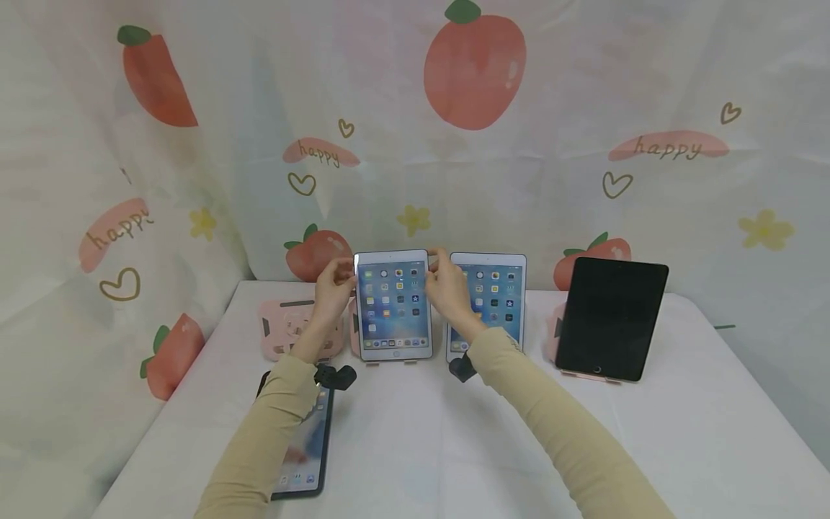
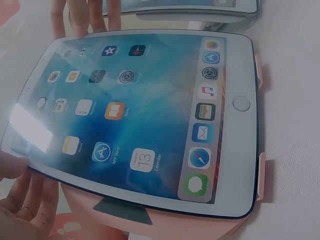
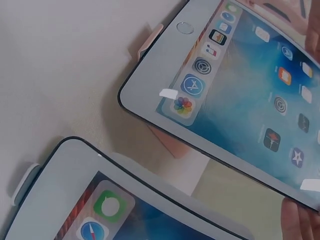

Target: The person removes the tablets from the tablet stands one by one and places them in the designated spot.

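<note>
A white-framed tablet [image 1: 394,306] with its home screen lit leans upright on a pink stand [image 1: 354,329]; its lower edge sits at the stand's two small front lips. My left hand [image 1: 332,294] holds the tablet's upper left edge, thumb [image 2: 11,167] at the front rim and fingers behind. On the opposite side, my right hand [image 1: 449,290] grips the upper right edge, its fingers [image 2: 80,17] showing along that rim in the left wrist view. Just right of it stands a second white-framed tablet [image 1: 516,288], lit too and partly hidden behind my right hand and wrist.
An unoccupied pink stand [image 1: 285,328] is at the left. A black tablet [image 1: 612,317] with a dark screen leans on another stand at the right. Below my left forearm, a lit dark-framed tablet [image 1: 318,440] lies on the white-covered table [image 1: 402,432]. A fruit-print curtain [image 1: 382,180] hangs behind.
</note>
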Motion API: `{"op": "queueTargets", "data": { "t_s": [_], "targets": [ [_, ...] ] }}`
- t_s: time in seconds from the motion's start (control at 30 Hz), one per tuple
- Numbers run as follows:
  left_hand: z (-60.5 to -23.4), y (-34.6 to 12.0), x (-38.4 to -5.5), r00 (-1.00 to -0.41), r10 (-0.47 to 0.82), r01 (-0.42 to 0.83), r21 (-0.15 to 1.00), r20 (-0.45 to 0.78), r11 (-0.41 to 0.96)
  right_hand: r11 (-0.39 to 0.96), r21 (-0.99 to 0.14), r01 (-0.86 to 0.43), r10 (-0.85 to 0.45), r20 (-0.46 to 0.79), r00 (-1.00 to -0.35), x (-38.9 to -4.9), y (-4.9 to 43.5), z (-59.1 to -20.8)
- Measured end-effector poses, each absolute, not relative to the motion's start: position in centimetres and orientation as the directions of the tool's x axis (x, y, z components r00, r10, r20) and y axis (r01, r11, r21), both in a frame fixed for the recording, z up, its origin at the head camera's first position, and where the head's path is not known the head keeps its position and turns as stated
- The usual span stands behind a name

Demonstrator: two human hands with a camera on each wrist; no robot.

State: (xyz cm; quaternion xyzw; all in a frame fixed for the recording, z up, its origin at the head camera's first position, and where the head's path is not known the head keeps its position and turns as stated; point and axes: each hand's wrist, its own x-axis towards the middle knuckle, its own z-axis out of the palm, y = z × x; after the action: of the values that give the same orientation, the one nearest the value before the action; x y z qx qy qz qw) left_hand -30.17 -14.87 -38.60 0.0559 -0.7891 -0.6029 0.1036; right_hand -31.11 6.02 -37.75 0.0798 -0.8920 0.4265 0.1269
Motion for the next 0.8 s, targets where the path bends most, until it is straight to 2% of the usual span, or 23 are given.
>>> {"op": "queueTargets", "data": {
  "t_s": [0.8],
  "targets": [
    [-38.1,-14.8,-28.9,-0.962,-0.232,0.087,0.965,0.146,0.246,0.561,-0.778,-0.283,-0.031,0.322,-0.946,-30.1,6.6,-37.1]
  ]
}}
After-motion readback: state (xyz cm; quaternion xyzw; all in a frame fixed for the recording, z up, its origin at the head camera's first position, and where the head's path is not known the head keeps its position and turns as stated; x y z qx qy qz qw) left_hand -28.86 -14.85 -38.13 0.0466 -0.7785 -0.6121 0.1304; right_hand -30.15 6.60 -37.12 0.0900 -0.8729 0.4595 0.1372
